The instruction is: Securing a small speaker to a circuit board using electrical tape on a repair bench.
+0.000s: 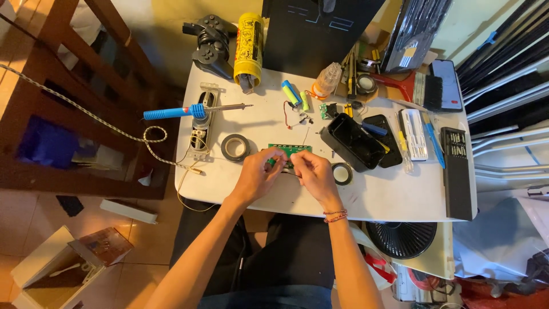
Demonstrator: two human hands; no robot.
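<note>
Centrally, a white table (400, 200) fills the frame's middle, with a black console (317, 34) at its upper edge. Right of centre lies an open black case (351, 143); toward the upper left rest a yellow can (249, 48) and a blue-handled soldering iron (189, 111). At centre, the left hand (257, 174) and right hand (314, 174) meet, fingers curled and pinched on a small green circuit board (290, 149) just above the tabletop. A black tape roll (235, 147) sits just left of them.
</note>
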